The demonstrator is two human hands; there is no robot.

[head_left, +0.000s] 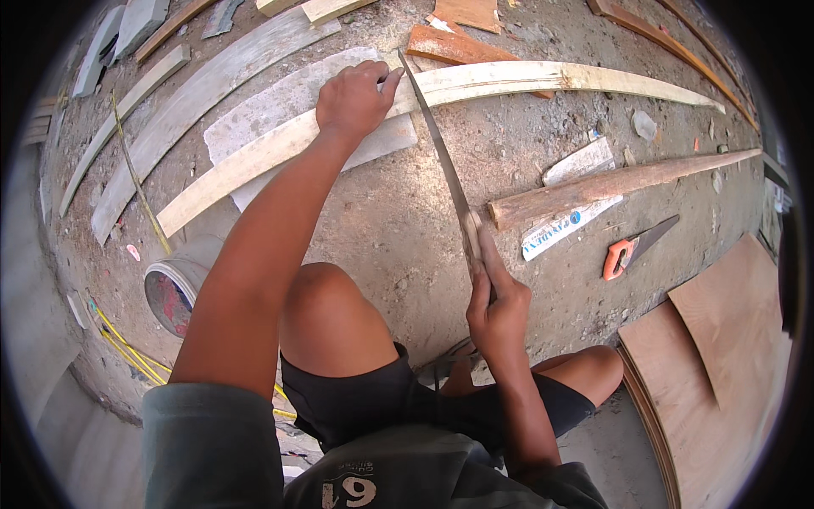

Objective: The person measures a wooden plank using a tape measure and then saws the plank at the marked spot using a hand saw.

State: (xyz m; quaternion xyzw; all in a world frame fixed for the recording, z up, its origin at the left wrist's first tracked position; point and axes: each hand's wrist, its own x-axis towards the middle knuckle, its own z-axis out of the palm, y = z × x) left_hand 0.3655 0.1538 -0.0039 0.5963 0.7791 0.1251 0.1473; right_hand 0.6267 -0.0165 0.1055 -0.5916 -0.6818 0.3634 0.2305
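Observation:
A long pale wooden board (500, 78) runs across the ground in front of me, looking bowed in this view. My left hand (354, 100) is closed over it left of the middle, fingers curled on its far side and thumb near the blade. In my right hand (498, 301) is a handsaw (445, 165), its pale handle gripped low and its long narrow blade seen nearly edge-on. The blade reaches away from me and crosses the board just right of my left hand; whether its teeth bite the wood cannot be made out.
Grey planks (195, 106) lie at the far left, beside a paint-stained bucket (174, 293). To the right are a rough brown timber (619, 180), an orange-handled saw (632, 250) and stacked plywood sheets (695, 373). A yellow tape (131, 352) lies near my left arm.

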